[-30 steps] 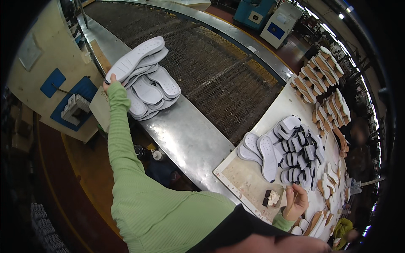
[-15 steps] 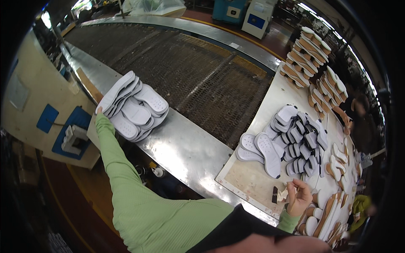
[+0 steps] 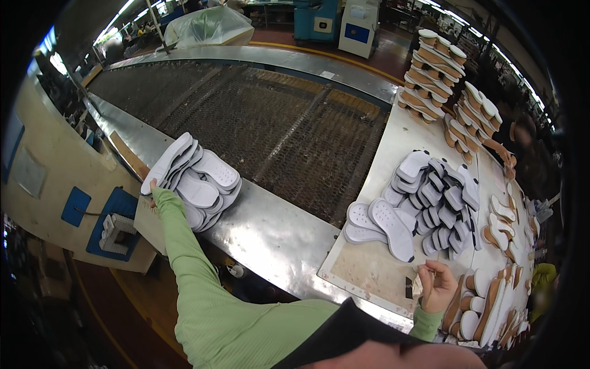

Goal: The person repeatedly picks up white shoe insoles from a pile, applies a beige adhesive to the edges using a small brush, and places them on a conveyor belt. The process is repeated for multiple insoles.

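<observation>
At the left, my left hand (image 3: 153, 189) grips the near end of a white shoe sole (image 3: 166, 165). That sole lies tilted on its side against a pile of white soles (image 3: 200, 187) on the metal ledge; part of the hand is hidden by it. My right hand (image 3: 439, 288) is held above the pale tabletop's near edge, thumb and fingers pinched together. A small crumpled beige scrap (image 3: 417, 285) shows at its fingertips. Beside it lies a small black label (image 3: 409, 288). Farther back are white soles (image 3: 390, 226) and a heap of soles with black parts (image 3: 439, 203).
A dark mesh conveyor (image 3: 246, 117) runs behind the metal ledge (image 3: 264, 215). Brown-and-white soles stand in tall stacks (image 3: 433, 74) at the far right, with more (image 3: 485, 307) near right. Another person's hand (image 3: 509, 163) is by the far stacks. A beige machine panel (image 3: 55, 178) stands left.
The view has tilted, so the left pile appears lower in the picture. My left hand keeps its hold on the sole's end. Less of the beige scrap shows at my right fingertips.
</observation>
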Demonstrator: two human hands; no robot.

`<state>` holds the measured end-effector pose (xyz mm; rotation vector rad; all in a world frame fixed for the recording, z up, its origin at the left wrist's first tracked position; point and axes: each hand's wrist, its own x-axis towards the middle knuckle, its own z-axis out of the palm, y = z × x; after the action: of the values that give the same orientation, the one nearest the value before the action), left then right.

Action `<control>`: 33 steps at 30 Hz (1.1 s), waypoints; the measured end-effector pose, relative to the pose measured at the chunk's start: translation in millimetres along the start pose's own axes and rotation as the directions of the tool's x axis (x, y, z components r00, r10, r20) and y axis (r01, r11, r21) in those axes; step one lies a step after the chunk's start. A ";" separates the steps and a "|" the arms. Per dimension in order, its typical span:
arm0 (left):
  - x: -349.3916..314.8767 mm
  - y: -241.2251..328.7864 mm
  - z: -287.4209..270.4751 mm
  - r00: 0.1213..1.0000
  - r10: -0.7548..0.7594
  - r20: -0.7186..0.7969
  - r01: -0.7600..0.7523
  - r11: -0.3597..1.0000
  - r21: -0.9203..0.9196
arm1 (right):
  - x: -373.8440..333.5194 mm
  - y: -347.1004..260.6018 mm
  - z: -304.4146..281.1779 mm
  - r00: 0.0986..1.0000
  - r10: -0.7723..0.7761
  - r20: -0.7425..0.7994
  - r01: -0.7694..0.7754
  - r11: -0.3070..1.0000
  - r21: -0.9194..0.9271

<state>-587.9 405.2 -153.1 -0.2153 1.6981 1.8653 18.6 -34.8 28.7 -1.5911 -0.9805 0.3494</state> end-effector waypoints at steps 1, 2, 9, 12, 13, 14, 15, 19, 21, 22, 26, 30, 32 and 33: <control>1.7 -2.7 1.8 0.997 0.031 -0.069 -0.030 1.000 0.005 | 0.4 1.4 -0.8 1.000 0.004 0.000 -0.004 1.000 -0.001; 2.5 -5.6 3.2 0.989 0.083 -0.125 -0.092 0.994 -0.063 | 0.6 2.6 -1.4 1.000 0.004 0.001 -0.004 1.000 0.003; -43.2 0.2 8.2 0.945 0.290 -0.149 -0.309 0.943 -0.125 | -0.6 3.9 -8.2 0.999 -0.040 0.015 0.040 0.999 0.030; -86.0 15.2 -5.6 0.947 0.310 0.085 -0.270 0.910 -0.314 | -7.3 2.6 -18.9 0.998 -0.064 0.003 0.064 0.997 0.037; -100.9 18.2 -15.6 0.943 0.298 0.151 -0.237 0.915 -0.326 | -10.6 2.5 -23.8 0.997 -0.073 -0.002 0.073 0.997 0.037; -116.5 18.0 -27.8 0.928 0.290 0.234 -0.220 0.933 -0.285 | -13.9 3.0 -29.1 0.997 -0.080 -0.011 0.080 0.996 0.037; -129.7 25.4 -36.2 0.931 0.219 0.291 -0.154 0.961 -0.230 | -17.3 3.7 -34.6 0.996 -0.089 -0.024 0.090 0.995 0.032; -182.9 37.3 -64.6 0.802 -0.003 0.597 -0.010 1.000 0.019 | -31.2 9.4 -55.4 0.996 -0.020 -0.084 0.029 0.994 0.104; -214.7 24.2 -77.6 0.717 -0.144 0.683 0.073 0.989 0.132 | -39.0 11.1 -66.0 0.996 -0.033 -0.081 0.044 0.990 0.133; -232.5 12.5 -84.3 0.673 -0.162 0.722 0.055 0.984 0.170 | -43.3 11.4 -70.8 0.995 -0.036 -0.091 0.049 0.989 0.137; -306.0 -48.7 -114.7 0.396 -0.399 0.827 0.111 0.915 0.388 | -61.2 9.9 -90.6 0.991 -0.067 -0.114 0.080 0.991 0.107; -373.0 -127.2 -147.4 0.288 -0.611 0.738 0.070 0.782 0.620 | -78.5 7.9 -113.5 0.983 -0.056 -0.174 0.074 0.992 0.099; -395.6 -165.1 -156.4 0.248 -0.671 0.699 -0.001 0.721 0.693 | -86.5 8.4 -126.2 0.978 -0.056 -0.200 0.076 0.993 0.092; -405.0 -184.0 -159.6 0.232 -0.686 0.690 -0.051 0.700 0.713 | -90.7 8.9 -132.7 0.974 -0.058 -0.219 0.077 0.994 0.080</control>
<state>-207.6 125.1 -134.7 0.6569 1.0659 0.6107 59.2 -190.5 31.9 -1.4775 -0.8376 0.1660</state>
